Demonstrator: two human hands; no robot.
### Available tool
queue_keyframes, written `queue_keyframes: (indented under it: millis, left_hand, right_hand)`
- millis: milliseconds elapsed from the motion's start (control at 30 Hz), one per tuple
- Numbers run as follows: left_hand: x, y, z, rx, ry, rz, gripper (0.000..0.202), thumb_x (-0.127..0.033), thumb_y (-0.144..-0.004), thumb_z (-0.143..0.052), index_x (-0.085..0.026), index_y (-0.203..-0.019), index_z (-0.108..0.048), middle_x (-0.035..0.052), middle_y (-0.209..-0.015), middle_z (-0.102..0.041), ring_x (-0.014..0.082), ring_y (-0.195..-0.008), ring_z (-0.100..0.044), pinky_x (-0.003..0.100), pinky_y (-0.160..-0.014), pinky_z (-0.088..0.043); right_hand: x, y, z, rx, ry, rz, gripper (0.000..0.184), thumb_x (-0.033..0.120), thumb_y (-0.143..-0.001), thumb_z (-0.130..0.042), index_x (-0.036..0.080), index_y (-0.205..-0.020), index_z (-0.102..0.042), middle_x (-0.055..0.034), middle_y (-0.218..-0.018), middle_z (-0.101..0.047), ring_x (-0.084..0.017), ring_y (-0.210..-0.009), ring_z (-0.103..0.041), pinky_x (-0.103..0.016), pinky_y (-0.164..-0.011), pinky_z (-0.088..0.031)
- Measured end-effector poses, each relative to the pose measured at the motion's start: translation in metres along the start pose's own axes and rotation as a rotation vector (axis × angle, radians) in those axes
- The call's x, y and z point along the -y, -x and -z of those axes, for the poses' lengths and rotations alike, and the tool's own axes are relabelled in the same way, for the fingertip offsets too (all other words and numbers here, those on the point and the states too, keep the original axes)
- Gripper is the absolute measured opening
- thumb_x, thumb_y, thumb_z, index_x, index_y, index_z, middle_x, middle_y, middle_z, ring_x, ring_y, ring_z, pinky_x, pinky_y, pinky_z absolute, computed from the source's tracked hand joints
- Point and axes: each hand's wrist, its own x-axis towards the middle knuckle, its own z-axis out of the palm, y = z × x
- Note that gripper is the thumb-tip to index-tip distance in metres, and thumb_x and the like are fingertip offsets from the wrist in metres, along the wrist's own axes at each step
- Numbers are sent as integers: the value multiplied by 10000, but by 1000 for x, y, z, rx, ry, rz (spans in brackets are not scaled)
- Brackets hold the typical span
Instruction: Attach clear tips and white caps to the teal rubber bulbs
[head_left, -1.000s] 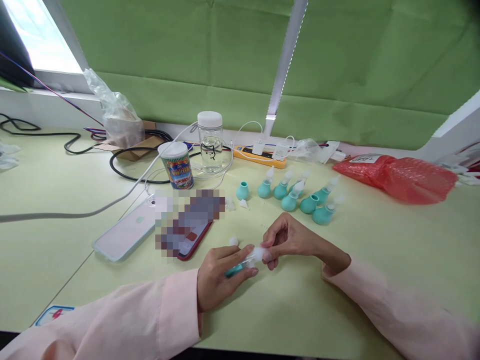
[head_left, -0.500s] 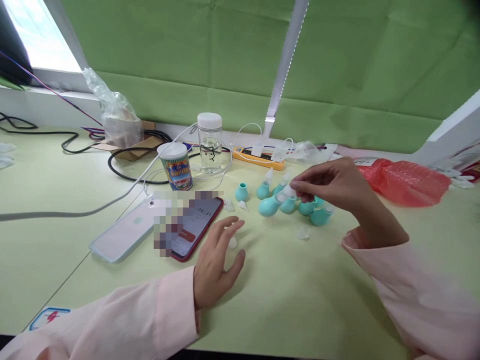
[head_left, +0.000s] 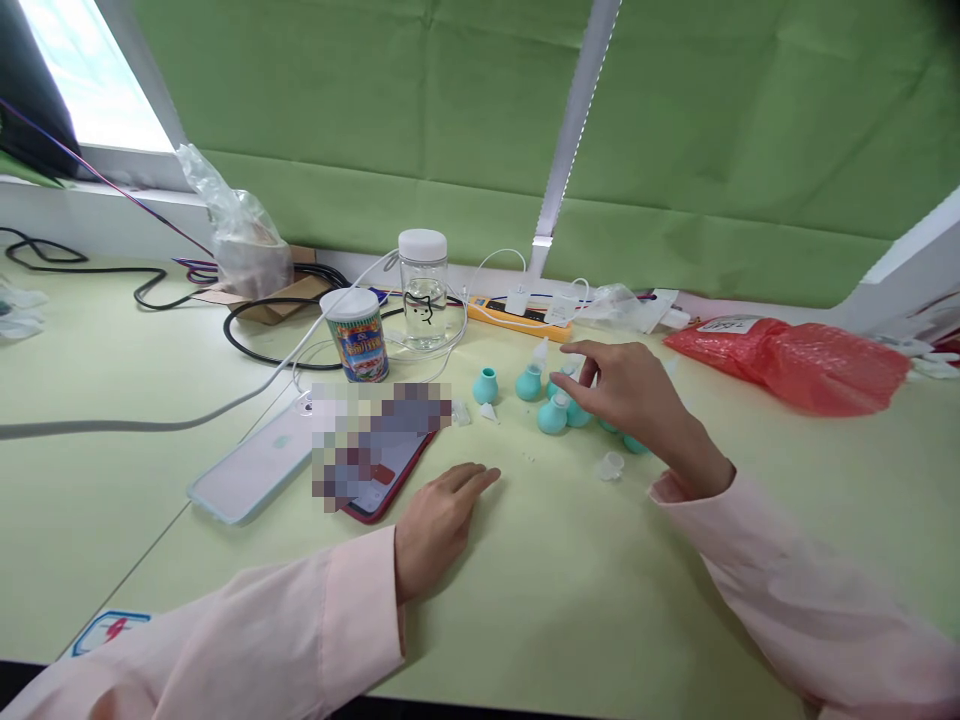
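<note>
My right hand (head_left: 626, 395) hovers over a cluster of teal squeeze bulbs with translucent tips, thumb and forefinger apart and nothing between them. Just left of its fingertips one teal bulb (head_left: 553, 414) stands upright on the table. Behind that is another bulb (head_left: 529, 382) with a pointed clear tip (head_left: 541, 352). A bulb with an open neck (head_left: 485, 386) stands apart on the left. My right hand hides part of the cluster. My left hand (head_left: 442, 520) rests on the table, fingers stretched to the right, thumb out of sight.
Small clear plastic pieces (head_left: 610, 466) and a white cone-shaped tip (head_left: 488, 412) lie on the table (head_left: 570, 600). Two phones (head_left: 259, 462) are on the left. Behind stand a patterned canister (head_left: 360, 340), a lidded bottle (head_left: 424, 300) and a power strip (head_left: 517, 318). A red plastic bag (head_left: 810, 365) lies right.
My right hand has let go of the teal bulb, which now stands upright with the others, and its fingers have parted. My left hand has lowered and flattened over a small white piece, now hidden.
</note>
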Motion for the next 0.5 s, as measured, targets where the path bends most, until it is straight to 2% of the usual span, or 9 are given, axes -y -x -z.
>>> queue_keyframes:
  millis: [67, 100, 133, 233, 300, 367, 500]
  left_hand:
    - [-2, -1, 1, -1, 29, 50, 323, -73, -790, -362, -153, -1088, -459, 91, -999, -618, 187, -874, -598, 294, -730, -495]
    - [-4, -1, 3, 3, 45, 77, 316, -86, -787, -385, -159, -1089, -445, 80, -972, -630, 182, -842, -608, 281, -707, -495]
    - [-5, -2, 4, 10, 62, 101, 306, -99, -781, -409, -164, -1079, -438, 67, -944, -639, 177, -812, -614, 270, -689, -492]
    - [-7, -3, 7, 22, 114, 152, 241, -122, -763, -461, -177, -998, -457, 29, -867, -654, 163, -737, -620, 252, -649, -477]
    - [-7, -4, 8, 26, 143, 180, 187, -129, -760, -468, -179, -940, -477, 18, -839, -657, 159, -708, -619, 250, -639, -468]
    - [-7, -5, 8, 24, 183, 210, 162, -137, -759, -468, -177, -916, -486, 18, -843, -659, 160, -736, -619, 250, -658, -465]
    - [-6, -6, 9, 30, 252, 263, 167, -159, -756, -475, -177, -921, -495, 22, -892, -656, 160, -811, -616, 249, -711, -460]
  right_hand:
    - [14, 8, -4, -143, 32, 105, 261, 316, -748, -523, 143, -923, -610, -28, -602, -589, -141, -528, -525, -249, -500, -359]
    - [22, 12, -8, -160, 22, 184, 246, 301, -779, -484, 145, -928, -602, -37, -652, -591, -133, -539, -521, -245, -507, -359]
    - [31, 16, -13, -125, 8, 268, 235, 275, -804, -445, 150, -941, -589, -46, -704, -590, -126, -551, -518, -239, -509, -359]
    - [52, 23, -34, 150, -12, 421, 278, 210, -814, -419, 168, -1075, -504, -77, -880, -563, -151, -692, -533, -238, -554, -392]
    - [61, 23, -50, 288, 19, 396, 392, 209, -789, -452, 182, -1178, -414, -114, -1014, -513, -209, -852, -505, -267, -604, -414]
    - [66, 19, -65, 365, 37, 334, 459, 223, -776, -464, 188, -1222, -361, -137, -1105, -458, -258, -944, -454, -306, -636, -424]
    - [70, 11, -81, 397, 8, 282, 401, 262, -802, -428, 186, -1194, -390, -129, -1090, -469, -276, -987, -416, -328, -662, -422]
